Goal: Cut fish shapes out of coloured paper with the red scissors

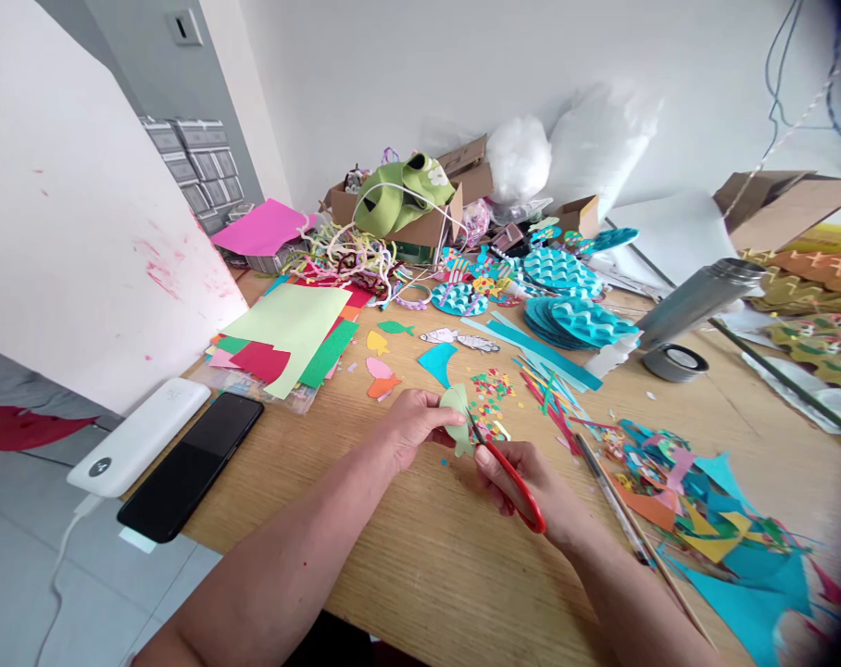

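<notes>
My left hand [424, 424] pinches a pale green paper piece [455, 408], partly cut in a fish-like outline. Red-handled scissors [514, 484] are in my right hand [518, 477], their blades at the right edge of the paper. Just behind lies a scatter of small coloured confetti bits [494, 394]. Beyond my left hand are cut paper fish: a green one [395, 328], a yellow one [377, 343], a pink one [378, 369] and an orange one [382, 386]. Two drawn fish [477, 343] and a blue paper scrap [437, 361] lie farther back.
Stacked coloured sheets [288, 324], a black phone [194, 463] and a white power bank [139, 435] are on the left. To the right are a steel flask [698, 301], its lid [676, 362], a pen [611, 500] and a scrap pile [712, 519]. Blue wavy paper discs [580, 320] sit behind.
</notes>
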`<move>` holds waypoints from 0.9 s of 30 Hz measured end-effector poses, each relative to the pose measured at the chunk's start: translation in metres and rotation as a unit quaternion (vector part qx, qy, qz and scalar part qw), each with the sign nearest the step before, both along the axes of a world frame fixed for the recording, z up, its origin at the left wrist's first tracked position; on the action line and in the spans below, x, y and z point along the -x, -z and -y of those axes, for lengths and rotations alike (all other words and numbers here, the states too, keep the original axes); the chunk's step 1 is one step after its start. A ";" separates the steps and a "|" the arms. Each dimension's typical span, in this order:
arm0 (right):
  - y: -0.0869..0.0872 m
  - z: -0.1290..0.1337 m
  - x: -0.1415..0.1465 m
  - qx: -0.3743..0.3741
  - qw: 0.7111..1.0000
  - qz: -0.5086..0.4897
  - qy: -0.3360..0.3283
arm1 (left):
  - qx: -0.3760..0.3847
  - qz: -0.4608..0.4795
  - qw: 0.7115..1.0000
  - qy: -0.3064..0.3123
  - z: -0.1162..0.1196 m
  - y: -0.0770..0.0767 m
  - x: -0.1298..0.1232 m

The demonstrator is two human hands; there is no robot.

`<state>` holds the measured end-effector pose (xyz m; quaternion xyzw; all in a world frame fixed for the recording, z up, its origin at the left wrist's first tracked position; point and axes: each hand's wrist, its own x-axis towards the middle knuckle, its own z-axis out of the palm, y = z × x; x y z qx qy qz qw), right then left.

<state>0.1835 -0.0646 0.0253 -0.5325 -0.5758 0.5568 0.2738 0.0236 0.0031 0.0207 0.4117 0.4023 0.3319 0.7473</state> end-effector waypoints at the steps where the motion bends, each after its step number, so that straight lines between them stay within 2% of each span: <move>1: 0.000 0.000 0.000 0.001 1.000 -0.001 0.002 | 0.000 -0.001 1.000 0.000 0.000 0.000 0.000; 27: 0.006 -0.001 -0.002 0.000 1.000 0.002 0.020 | 0.003 0.003 1.000 0.004 0.000 0.000 0.000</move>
